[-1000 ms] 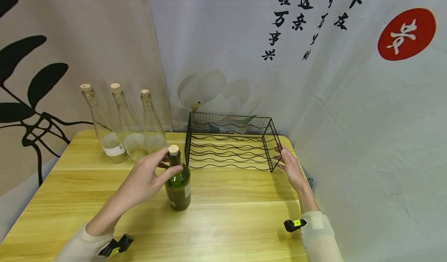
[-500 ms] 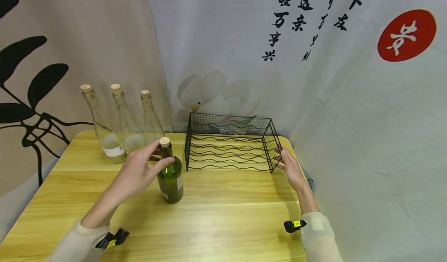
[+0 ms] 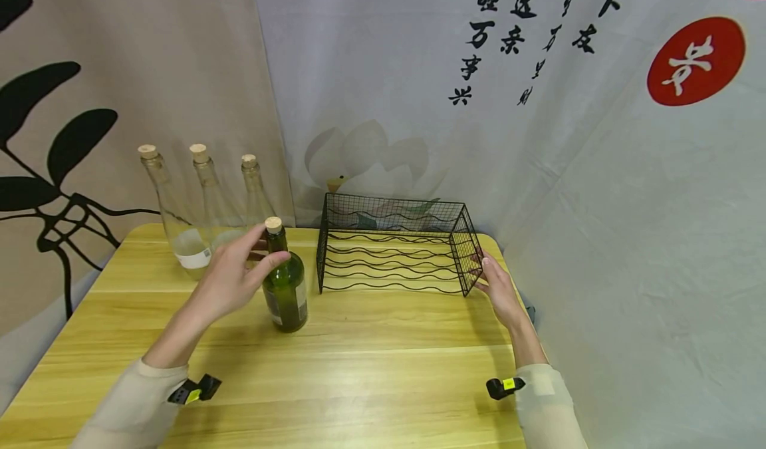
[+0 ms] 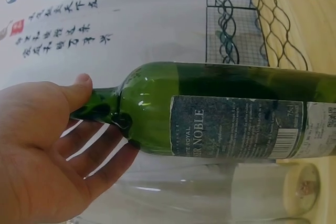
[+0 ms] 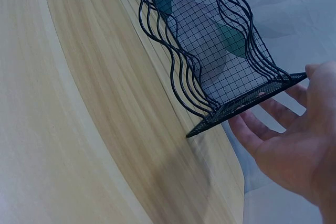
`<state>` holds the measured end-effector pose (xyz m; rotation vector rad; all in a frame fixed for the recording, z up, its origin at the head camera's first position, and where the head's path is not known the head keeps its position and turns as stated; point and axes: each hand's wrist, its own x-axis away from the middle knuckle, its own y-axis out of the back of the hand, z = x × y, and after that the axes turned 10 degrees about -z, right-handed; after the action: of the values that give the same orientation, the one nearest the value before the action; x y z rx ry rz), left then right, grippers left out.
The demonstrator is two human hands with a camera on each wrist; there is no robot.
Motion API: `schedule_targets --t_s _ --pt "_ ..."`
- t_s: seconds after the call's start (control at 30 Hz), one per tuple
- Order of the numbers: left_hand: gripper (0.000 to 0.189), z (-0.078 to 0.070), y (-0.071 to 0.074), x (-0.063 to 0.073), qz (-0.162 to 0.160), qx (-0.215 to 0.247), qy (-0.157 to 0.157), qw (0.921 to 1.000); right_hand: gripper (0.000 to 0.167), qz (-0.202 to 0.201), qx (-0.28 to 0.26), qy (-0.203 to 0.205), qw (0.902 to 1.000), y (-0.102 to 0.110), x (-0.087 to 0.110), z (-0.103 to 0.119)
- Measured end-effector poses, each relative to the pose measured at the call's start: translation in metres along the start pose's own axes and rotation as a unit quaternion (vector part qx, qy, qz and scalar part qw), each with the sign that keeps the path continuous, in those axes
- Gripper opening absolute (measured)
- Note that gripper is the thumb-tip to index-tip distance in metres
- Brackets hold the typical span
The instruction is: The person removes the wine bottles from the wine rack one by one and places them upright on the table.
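Note:
My left hand [image 3: 230, 273] grips the neck of a green glass wine bottle [image 3: 287, 293], thumb on the near side and fingers behind. Upright and corked, the bottle [image 4: 236, 111] shows a dark label in the left wrist view; whether its base touches the table cannot be told. At the right stands a black wire wine rack [image 3: 395, 233] with wavy bars and mesh walls. Against the outside of its right mesh panel rest the fingers of my right hand [image 3: 503, 293], with the thumb at the panel's edge. The right wrist view shows this right hand [image 5: 294, 145] lightly bent, not wrapped round the rack.
Clear corked bottles stand in a row at the back left: one at the left [image 3: 194, 243], one in the middle [image 3: 215, 199] and one at the right [image 3: 254, 189], partly hidden. A printed curtain [image 3: 389, 70] hangs behind the wooden table [image 3: 383, 382].
My left hand has carried the green bottle back and to the left, towards the clear bottles. My right hand and the rack have stayed in place.

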<state>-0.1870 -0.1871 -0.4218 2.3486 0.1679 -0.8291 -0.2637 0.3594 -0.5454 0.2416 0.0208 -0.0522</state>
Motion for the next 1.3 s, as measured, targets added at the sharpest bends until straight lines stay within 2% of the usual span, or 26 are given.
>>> schedule_targets --t_s 0.43,0.57,0.77,0.93,1.07,1.13,1.3 --pt "0.029 0.010 -0.009 -0.025 0.023 -0.005 0.043 0.9988 0.072 -0.004 -0.001 -0.002 1.0000 -0.001 0.000 0.001" --pt "0.031 0.014 -0.012 -0.033 0.027 0.000 0.044 0.9987 0.072 -0.003 0.000 -0.002 1.0000 -0.001 0.001 0.001" --pt "0.057 0.017 -0.014 -0.040 0.035 -0.034 0.061 0.9969 0.072 -0.002 -0.002 0.007 1.0000 -0.001 -0.001 0.000" --pt "0.063 0.020 -0.018 -0.047 0.047 -0.031 0.083 0.9949 0.072 0.000 -0.003 0.009 1.0000 0.000 -0.002 0.000" --pt "0.076 0.023 -0.020 -0.051 0.054 -0.030 0.098 0.9932 0.072 0.002 -0.001 0.010 0.9999 0.000 -0.002 -0.001" --pt "0.075 0.025 -0.022 -0.054 0.051 -0.026 0.096 0.9937 0.072 0.002 0.000 0.010 0.9999 0.000 -0.002 0.000" --pt "0.054 0.030 -0.028 -0.061 0.037 -0.013 0.080 0.9960 0.073 0.001 -0.001 0.007 1.0000 -0.001 -0.002 -0.001"
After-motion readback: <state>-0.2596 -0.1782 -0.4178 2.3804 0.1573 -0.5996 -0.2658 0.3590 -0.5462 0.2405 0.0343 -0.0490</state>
